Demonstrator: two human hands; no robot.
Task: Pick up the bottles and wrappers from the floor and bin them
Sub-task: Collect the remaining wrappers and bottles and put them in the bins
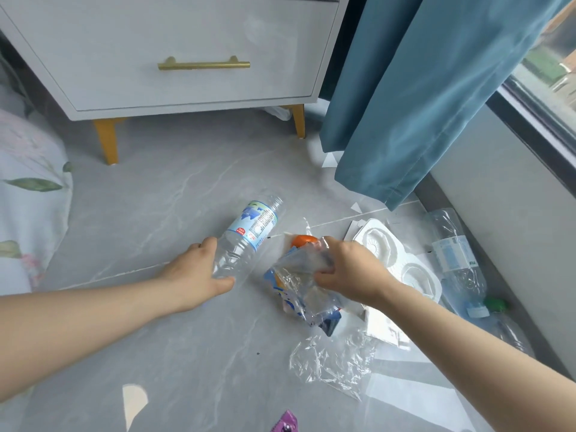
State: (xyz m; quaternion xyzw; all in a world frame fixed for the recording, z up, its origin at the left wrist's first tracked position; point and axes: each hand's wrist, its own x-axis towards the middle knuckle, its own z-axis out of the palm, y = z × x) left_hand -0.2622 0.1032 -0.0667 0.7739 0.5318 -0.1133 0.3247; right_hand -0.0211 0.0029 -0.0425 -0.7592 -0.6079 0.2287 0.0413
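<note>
My left hand (194,272) grips the lower body of a clear plastic bottle (249,233) with a pale blue label, lying tilted on the grey floor (174,194). My right hand (352,272) pinches a crumpled clear wrapper with blue and orange print (299,282), bunched over something with an orange top (304,240). A white moulded plastic tray (392,254) lies just right of that hand. By the wall lies another clear bottle (458,254), and a second one with a green cap (495,304) rests below it. A loose clear film (330,363) lies nearer me.
A white nightstand (174,51) with gold legs stands ahead. A teal curtain (414,98) hangs at the right by the window. Floral bedding (28,188) bulges in at the left. A purple wrapper (285,424) and white paper scraps (134,400) lie at the bottom edge.
</note>
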